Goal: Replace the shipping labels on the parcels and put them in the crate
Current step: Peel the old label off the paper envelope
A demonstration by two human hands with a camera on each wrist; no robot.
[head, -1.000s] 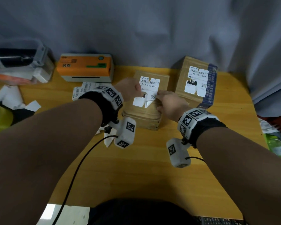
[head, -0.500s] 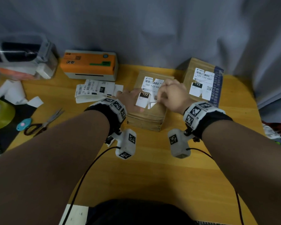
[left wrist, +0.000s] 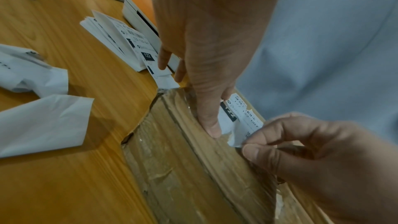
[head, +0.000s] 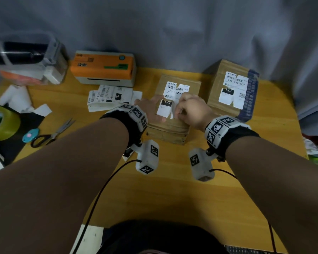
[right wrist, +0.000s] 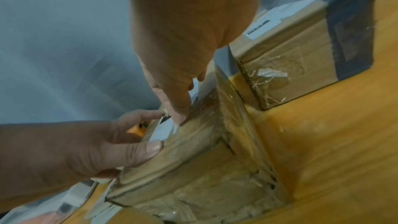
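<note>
The right hand (left wrist: pixel 301 151) pinches the torn label's (left wrist: pixel 241 122) lifted near corner on the parcel (head: pixel 173 125). The label's long axis runs away from those fingers (left wrist: pixel 256 152). Just left of the label, the left hand (head: pixel 151 110) presses flat, fingers straight.

— What colours are in front of you?
— My bench (head: pixel 173 195) is yellow wood-grain; the parcel (head: pixel 170 130) brown, its label (head: pixel 170 88) white with black barcodes.
— And the printer (head: pixel 103 67)?
— Orange over white.

Brown cardboard parcel (head: pixel 173 125) under glossy, wrinkled clear tape, torn white paper label (head: pixel 174 92), wood-grain table (head: pixel 173 198)
</note>
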